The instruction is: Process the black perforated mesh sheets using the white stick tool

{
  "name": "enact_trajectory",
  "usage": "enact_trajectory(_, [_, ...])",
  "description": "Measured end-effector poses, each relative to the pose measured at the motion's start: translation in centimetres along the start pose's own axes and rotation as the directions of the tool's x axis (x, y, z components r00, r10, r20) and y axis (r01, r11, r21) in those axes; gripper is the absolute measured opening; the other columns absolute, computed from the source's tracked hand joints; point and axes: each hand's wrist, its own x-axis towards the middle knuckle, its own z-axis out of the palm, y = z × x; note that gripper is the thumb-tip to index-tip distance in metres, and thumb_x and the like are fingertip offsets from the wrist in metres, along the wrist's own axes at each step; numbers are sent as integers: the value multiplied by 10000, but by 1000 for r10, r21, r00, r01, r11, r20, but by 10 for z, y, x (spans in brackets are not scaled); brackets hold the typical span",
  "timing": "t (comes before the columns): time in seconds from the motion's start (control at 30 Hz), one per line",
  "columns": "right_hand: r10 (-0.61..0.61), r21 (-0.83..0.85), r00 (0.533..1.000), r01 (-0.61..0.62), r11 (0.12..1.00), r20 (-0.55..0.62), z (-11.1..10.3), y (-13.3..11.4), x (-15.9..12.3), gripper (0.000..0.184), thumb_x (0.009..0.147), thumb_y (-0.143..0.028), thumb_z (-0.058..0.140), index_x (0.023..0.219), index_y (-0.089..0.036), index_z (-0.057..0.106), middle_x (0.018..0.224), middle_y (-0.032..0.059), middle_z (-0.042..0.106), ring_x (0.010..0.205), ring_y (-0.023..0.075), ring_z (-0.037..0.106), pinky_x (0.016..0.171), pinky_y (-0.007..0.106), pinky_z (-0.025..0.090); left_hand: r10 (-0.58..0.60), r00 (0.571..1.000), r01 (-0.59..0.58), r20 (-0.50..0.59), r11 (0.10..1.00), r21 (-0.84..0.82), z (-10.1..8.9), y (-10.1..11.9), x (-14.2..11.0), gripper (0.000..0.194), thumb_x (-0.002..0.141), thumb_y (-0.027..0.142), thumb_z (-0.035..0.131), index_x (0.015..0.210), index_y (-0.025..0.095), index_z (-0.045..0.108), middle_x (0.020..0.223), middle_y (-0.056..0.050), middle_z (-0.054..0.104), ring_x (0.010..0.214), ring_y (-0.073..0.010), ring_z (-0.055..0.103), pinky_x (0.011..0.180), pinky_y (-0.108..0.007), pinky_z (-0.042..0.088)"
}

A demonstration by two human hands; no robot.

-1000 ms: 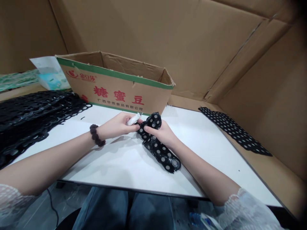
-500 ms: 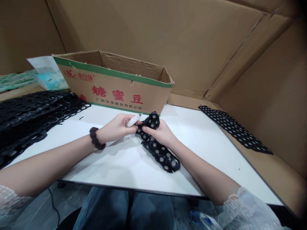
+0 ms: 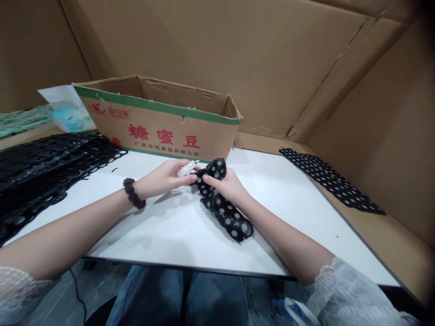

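The dotted strip (image 3: 227, 213) is at the centre of the frame, bunched and folded at its upper end, its lower end slanting toward the bottom right over the white table (image 3: 152, 235). The right hand (image 3: 232, 185) pinches it between thumb and curled fingers. The left hand (image 3: 163, 179) has its fingers curled round a small white tool (image 3: 186, 169) with a dark pointed tip, its thumb reaching the strip's left edge.

For good handling, the right pinch should sit close to the spot being worked, so that the thin, floppy sheet stays taut between the thumbs. The tool looks sharp, so its tip is best angled away from the right fingers, with small, light movements; a hard tug could tear the strip or make it slip.

The tabletop is smooth and pale, with a few dark specks. An open box (image 3: 163, 136) stands at its back edge, left of centre. A heap of black sheets (image 3: 34, 158) covers the left side, with a tissue pack (image 3: 70, 118) and green strands (image 3: 25, 120) at the upper left. Another dotted sheet (image 3: 333, 179) lies along the right edge. Tall cardboard walls (image 3: 238, 54) enclose the space behind and at the right.
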Motion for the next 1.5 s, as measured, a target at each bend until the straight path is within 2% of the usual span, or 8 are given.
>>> enact_trajectory(0.1, [-6,-11,990,5,1000,-142,-6,2,3,226,706,-276,661,892,-149,646,953,62,716,919,236,648,851,377,490,50,996,-38,-70,985,166,-6,-4,0,324,915,456,351,976,168,485,631,35,517,528,-100,478,512,-192,371])
enact_trajectory(0.2, [-20,-36,969,11,999,-245,-9,3,5,195,699,-286,661,841,-154,632,912,64,715,880,237,650,828,380,497,123,991,-90,-52,903,421,-8,-6,0,367,951,409,230,893,178,509,717,-1,599,623,-122,553,604,-215,404])
enact_trajectory(0.33, [-34,-51,967,21,998,-254,-7,1,4,173,701,-285,654,814,-159,619,879,60,707,844,230,644,804,371,500,127,992,-97,-12,811,577,-4,-7,0,351,932,385,286,829,186,555,673,-15,619,598,-158,560,566,-243,337])
enact_trajectory(0.5, [-61,-90,967,40,995,-249,-5,-4,1,149,707,-273,644,790,-157,602,829,52,684,801,218,631,764,355,500,126,991,-62,-36,694,718,1,-8,-2,374,938,393,276,838,192,576,591,-23,596,550,-186,553,533,-260,271])
enact_trajectory(0.77, [-112,-119,964,86,989,-240,-3,-7,-2,122,737,-257,620,804,-157,601,839,55,677,812,215,632,767,348,502,164,982,-13,-90,538,843,6,-5,-4,407,955,388,267,803,190,589,576,-42,631,547,-219,590,509,-280,222])
enact_trajectory(1.0, [-252,-230,942,201,952,-223,6,-11,-7,121,776,-228,580,887,-179,575,925,72,669,892,226,630,829,354,494,179,973,54,-146,438,898,22,1,-8,396,969,350,262,811,165,573,577,-70,640,547,-250,621,488,-290,210])
enact_trajectory(1.2, [-273,-346,934,183,920,-231,16,-15,-13,88,797,-220,540,884,-204,547,910,78,663,885,251,625,795,363,499,172,968,98,-182,409,907,33,8,-11,327,966,293,299,827,154,561,548,-67,617,543,-237,629,476,-289,261])
enact_trajectory(1.5, [-293,-371,924,190,909,-247,22,-19,-17,66,804,-213,531,864,-190,543,891,95,655,860,259,619,772,359,486,158,969,108,-190,418,902,37,15,-10,241,930,166,337,816,137,548,602,-78,635,564,-243,627,512,-304,350])
